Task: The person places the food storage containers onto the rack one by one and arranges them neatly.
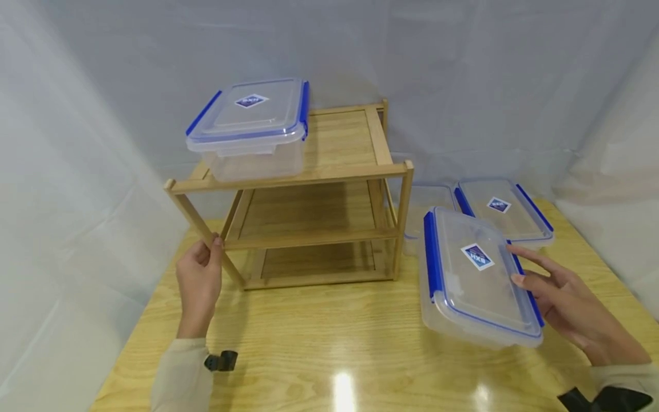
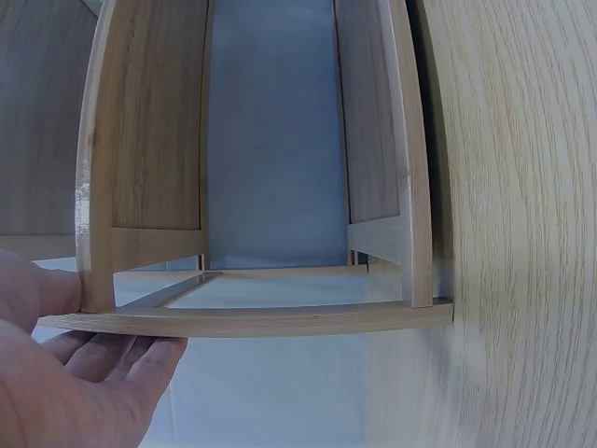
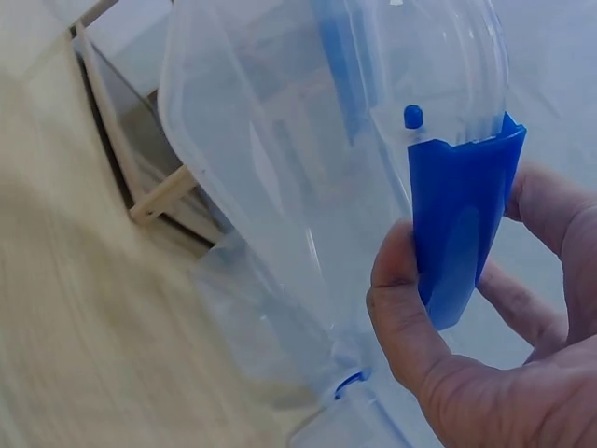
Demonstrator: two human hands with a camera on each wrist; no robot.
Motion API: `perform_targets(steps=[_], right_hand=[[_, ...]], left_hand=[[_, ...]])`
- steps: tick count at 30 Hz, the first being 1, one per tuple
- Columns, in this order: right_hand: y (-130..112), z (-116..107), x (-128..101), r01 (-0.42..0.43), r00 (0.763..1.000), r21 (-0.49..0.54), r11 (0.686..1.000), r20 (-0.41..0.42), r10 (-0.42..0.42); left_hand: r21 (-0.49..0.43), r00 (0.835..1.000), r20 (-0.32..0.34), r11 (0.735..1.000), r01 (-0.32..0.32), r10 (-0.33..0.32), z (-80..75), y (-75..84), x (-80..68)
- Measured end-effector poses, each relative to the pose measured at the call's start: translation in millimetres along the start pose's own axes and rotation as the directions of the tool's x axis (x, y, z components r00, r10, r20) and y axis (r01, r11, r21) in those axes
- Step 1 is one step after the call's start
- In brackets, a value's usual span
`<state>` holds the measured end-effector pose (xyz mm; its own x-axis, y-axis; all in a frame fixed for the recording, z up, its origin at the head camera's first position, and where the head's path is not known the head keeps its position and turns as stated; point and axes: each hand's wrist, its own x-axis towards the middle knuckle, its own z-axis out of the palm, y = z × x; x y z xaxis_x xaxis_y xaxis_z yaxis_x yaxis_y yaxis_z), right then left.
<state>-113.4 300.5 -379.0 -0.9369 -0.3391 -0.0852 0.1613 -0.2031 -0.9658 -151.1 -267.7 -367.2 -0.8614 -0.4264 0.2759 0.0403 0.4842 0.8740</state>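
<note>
Right hand (image 1: 571, 303), nearest the head camera, grips the lidded clear container (image 1: 476, 274) along its right edge: thumb and fingers curl round the blue side clip (image 3: 457, 224), confirmed in the right wrist view. Container is tilted, near edge raised off the wooden table (image 1: 319, 337), just right of the rack.

Left hand (image 1: 198, 280) holds the front left post of the wooden shelf rack (image 1: 304, 194), fingers wrapped round the post; left wrist view shows palm and fingers against the rack frame (image 2: 242, 322).

Rack: three tiers, open front. Top tier carries one square lidded container (image 1: 252, 129), blue clips, at its left front corner. Middle and bottom tiers show nothing on them.

Behind the held container, on the table: another flat lidded container (image 1: 501, 209) with blue clips, and a further clear box (image 1: 424, 212) partly hidden beside the rack's right post; cannot tell whether that one has a lid.

Judgement on progress: if the work is loading containers onto the rack, it looks early. One is placed, one is in hand but not yet on a shelf, and two are waiting on the table.
</note>
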Motion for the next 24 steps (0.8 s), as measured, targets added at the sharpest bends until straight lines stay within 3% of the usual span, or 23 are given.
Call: perform_targets(steps=[8,14,24], right_hand=[[-18.2,0.6,6.0,0.064,0.994,0.073,0.995,-0.090,-0.057],[-33.8,-2.1,13.1,0.118,0.992,0.224,0.967,-0.065,-0.105],[-66.5,1.4,24.5,0.169,0.983,0.324,0.931,-0.129,-0.134]], left_hand=[[0.003,1.000,-0.008,1.000,0.015,-0.015,0.2,-1.0,0.3],[-0.010,1.000,0.000,1.000,0.012,-0.012,-0.1,-0.8,0.5],[-0.020,1.000,0.010,1.000,-0.014,0.014,-0.7,-1.1,-0.3]])
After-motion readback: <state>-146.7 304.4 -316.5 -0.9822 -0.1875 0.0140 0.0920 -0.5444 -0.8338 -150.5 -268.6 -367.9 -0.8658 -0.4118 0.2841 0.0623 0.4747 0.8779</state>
